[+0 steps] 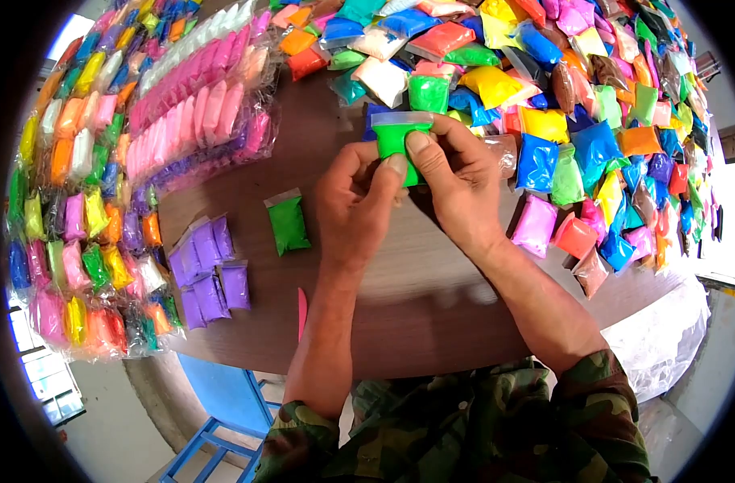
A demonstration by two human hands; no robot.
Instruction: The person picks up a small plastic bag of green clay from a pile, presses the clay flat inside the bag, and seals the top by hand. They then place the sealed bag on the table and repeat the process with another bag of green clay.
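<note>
Between my two hands, above the middle of the table, is a small clear bag of bright green clay-like material [392, 138]. My left hand [355, 197] pinches its lower left side, thumb in front. On its right side my right hand [462, 181] grips it with thumb and bent fingers. The bag's clear top strip points away from me. A darker green bag [288, 224] lies flat on the table, left of my left hand. Farther left, several purple bags [210, 270] lie grouped together.
A large heap of mixed coloured bags [536, 173] covers the far and right table [400, 322]. Packed rows of pink bags [194, 121] and multicoloured bags [82, 213] fill the left. A thin pink strip [302, 312] lies near the front edge. A blue chair [222, 394] stands below left.
</note>
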